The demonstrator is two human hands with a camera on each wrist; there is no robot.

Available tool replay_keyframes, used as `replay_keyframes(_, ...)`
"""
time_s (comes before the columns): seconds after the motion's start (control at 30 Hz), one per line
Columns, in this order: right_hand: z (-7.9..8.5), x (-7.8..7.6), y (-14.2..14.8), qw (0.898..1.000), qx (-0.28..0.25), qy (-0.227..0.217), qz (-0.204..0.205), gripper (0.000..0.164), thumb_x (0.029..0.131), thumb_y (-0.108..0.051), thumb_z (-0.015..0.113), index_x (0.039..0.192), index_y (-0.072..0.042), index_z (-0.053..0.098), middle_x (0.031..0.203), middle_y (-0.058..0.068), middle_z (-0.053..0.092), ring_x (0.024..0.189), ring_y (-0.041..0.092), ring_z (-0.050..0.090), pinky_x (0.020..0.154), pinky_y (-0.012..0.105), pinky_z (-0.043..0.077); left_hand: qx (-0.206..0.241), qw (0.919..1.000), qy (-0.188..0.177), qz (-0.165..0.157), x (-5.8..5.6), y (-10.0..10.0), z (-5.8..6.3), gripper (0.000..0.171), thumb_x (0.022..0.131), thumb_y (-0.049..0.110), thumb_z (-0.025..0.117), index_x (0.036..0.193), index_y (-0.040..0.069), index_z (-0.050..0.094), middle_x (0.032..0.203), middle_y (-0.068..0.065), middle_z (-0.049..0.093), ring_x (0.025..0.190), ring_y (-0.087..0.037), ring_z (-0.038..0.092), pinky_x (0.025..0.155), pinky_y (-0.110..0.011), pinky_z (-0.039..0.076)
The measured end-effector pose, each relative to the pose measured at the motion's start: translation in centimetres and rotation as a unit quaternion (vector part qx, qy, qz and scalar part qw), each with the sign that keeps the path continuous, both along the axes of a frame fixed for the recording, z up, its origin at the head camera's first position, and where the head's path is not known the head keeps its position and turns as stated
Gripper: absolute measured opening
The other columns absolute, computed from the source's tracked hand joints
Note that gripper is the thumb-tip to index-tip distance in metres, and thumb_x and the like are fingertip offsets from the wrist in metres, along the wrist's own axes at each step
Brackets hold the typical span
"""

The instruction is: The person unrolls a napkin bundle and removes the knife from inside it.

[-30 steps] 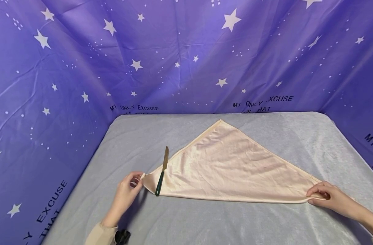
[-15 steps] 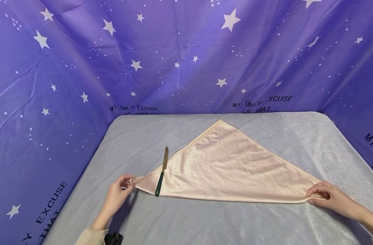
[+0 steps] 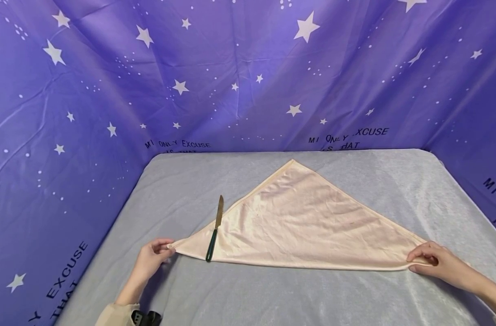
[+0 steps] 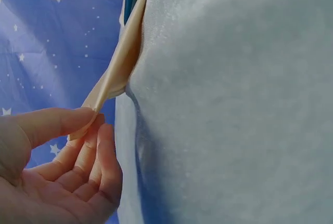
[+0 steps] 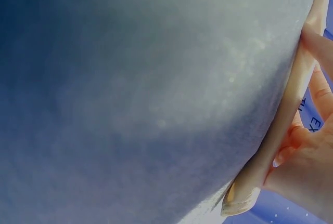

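A pale pink satin cloth (image 3: 309, 222) lies as a triangle, its peak toward the far side of the table and its long edge toward me. Across its left part rests a knife (image 3: 214, 233), blade pointing away and dark green handle near me. My left hand (image 3: 149, 259) pinches the cloth's left corner between thumb and fingertips; in the left wrist view that corner (image 4: 112, 78) is lifted off the table. Near the right corner, my right hand (image 3: 439, 265) pinches the long edge. The right wrist view shows the cloth (image 5: 286, 109) running between thumb and fingers.
A grey velvety cover (image 3: 272, 299) spreads over the table. Purple curtains (image 3: 248, 68) with white stars and lettering stand at the back and both sides. A black device (image 3: 147, 318) sits at my left wrist.
My left hand has moved left and slightly toward me, drawing out the left corner, which was bent up and now lies straighter. The right hand and knife stay in place.
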State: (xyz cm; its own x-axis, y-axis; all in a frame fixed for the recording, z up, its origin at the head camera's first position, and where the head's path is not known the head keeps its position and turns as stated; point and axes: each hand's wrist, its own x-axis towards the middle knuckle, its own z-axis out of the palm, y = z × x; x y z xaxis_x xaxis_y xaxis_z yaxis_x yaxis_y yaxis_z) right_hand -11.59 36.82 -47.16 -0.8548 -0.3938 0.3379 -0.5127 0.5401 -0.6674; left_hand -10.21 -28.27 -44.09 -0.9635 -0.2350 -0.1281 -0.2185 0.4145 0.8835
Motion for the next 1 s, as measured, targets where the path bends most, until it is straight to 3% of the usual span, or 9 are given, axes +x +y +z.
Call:
replay_keyframes(0.27,-0.1,-0.1,0.0,1.000,-0.001,0.003,-0.001,0.041,0.056,0.010,0.073,0.080,-0.021,0.061,0.072,-0.011,0.046,0.064,0.002,0.034,0.051,0.019,0.024,0.040,0.9977,-0.051,0.020,0.0,-0.5,-0.6,0.032,0.077,-0.003,0.060,0.105,-0.016,0.054,0.072,-0.004,0.062,0.060,-0.008,0.056,0.056,-0.023,0.049)
replay_keyframes(0.6,0.0,-0.1,-0.1,1.000,-0.001,0.010,0.001,0.042,0.055,0.010,0.074,0.080,-0.022,0.061,0.072,-0.011,0.047,0.064,0.001,0.035,0.052,0.019,0.024,0.050,0.9968,-0.061,0.015,-0.1,-0.9,-1.1,0.032,0.078,-0.002,0.060,0.106,-0.017,0.053,0.073,-0.004,0.062,0.059,-0.008,0.057,0.057,-0.023,0.049)
replay_keyframes(1.0,0.0,0.0,0.0,1.000,0.001,0.001,-0.004,0.040,0.056,0.009,0.073,0.080,-0.021,0.061,0.073,-0.012,0.048,0.065,0.001,0.035,0.052,0.019,0.025,0.085,0.9953,-0.045,0.010,0.0,-0.9,-1.2,0.033,0.077,-0.005,0.059,0.105,-0.021,0.050,0.071,-0.003,0.061,0.060,-0.007,0.057,0.058,-0.022,0.050)
